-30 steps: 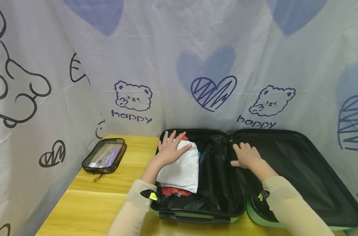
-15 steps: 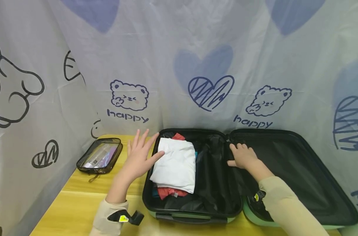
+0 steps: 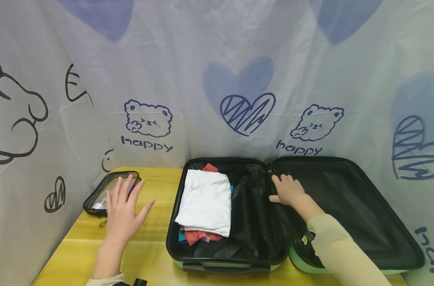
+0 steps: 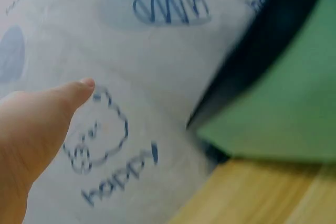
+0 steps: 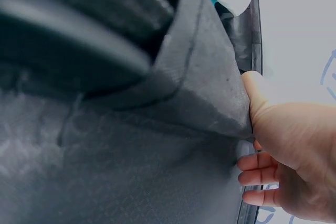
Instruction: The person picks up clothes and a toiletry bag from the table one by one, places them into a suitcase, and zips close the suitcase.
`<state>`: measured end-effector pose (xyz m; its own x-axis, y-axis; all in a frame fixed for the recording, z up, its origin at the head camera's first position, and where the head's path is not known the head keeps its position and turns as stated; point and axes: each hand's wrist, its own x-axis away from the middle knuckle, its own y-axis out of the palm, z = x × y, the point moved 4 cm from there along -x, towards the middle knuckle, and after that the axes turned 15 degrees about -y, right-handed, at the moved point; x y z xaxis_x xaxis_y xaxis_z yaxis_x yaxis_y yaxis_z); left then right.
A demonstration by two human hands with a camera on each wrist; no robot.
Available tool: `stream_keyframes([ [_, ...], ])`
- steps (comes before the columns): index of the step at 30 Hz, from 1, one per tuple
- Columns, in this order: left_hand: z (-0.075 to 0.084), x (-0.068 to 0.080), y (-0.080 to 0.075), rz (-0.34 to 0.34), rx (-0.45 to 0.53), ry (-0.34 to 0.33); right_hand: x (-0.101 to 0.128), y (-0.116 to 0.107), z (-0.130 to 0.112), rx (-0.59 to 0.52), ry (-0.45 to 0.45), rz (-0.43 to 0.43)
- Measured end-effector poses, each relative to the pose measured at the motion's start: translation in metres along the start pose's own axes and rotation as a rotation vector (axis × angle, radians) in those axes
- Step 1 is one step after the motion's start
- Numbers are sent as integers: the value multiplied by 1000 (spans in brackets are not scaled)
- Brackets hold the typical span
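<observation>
Left hand [image 3: 123, 212] is out over the wooden table [image 3: 156, 186], fingers spread and straight, holding nothing, hovering just at the near edge of the clear toiletry pouch [image 3: 107, 190]. That pouch sits at the far left corner of the table, tight against the curtain [image 3: 217, 79] on two sides, so the only free side is the near one and the strip of bare wood between pouch and suitcase [image 3: 220, 262].

Right hand [image 3: 287, 190] is on the suitcase's middle, thumb and curled fingers pinching the black fabric divider [image 5: 199, 93] at the hinge; the wrist view shows that grip plainly. The green case lies wide open, its near rim close to the table's near edge, its far rim against the curtain. In the left half, a folded white garment [image 3: 205, 202] lies on top of red clothing [image 3: 199, 236], with dark lining open beside it. The right half shows only black lining.

Readable writing: "happy" under each bear drawing on the curtain.
</observation>
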<state>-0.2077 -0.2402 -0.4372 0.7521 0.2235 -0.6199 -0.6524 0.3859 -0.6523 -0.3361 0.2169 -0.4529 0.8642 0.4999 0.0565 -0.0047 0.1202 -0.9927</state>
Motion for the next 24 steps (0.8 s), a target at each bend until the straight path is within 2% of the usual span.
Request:
stream_keyframes([
  [6, -41, 4, 1, 6, -12, -77, 1, 0, -3, -1, 18, 20],
  [13, -74, 6, 6, -39, -20, -146, 1, 7, 0, -14, 15, 1],
  [19, -96, -3, 15, -62, -73, -178, -1, 8, 3, -22, 24, 5],
  [24, -109, -15, 20, -72, -137, -172, -4, 8, 3, -23, 28, 2],
])
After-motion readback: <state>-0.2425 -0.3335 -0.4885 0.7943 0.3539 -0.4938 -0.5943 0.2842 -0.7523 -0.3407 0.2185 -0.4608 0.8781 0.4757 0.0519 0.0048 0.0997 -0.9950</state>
